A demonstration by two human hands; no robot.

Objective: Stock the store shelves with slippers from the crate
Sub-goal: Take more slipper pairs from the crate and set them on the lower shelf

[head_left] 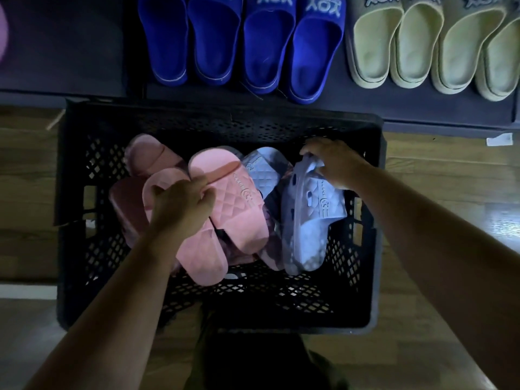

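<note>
Wooden floor [439, 175] lies under a black plastic crate [84, 175] with lattice walls, which stands just before a low dark shelf [422, 111]. On the shelf, four blue slippers [242, 43] stand in a row, and beside them, to the right, four pale green slippers [433, 52]. Their straps carry white letters that, seen upside down, read like "YOY"; the upper part of the letters is cut by the edge of the view.

Inside the crate lie pink slippers [236, 198] and light blue slippers [312, 220], partly one over another. Each quilted strap has a small raised logo, but it is too small to read.

The left hand [183, 206] rests on a pink slipper, fingers curled around its edge. The right hand [334, 164] grips the heel end of a light blue slipper that stands on its side near the right wall of the crate. Both forearms are bare.
</note>
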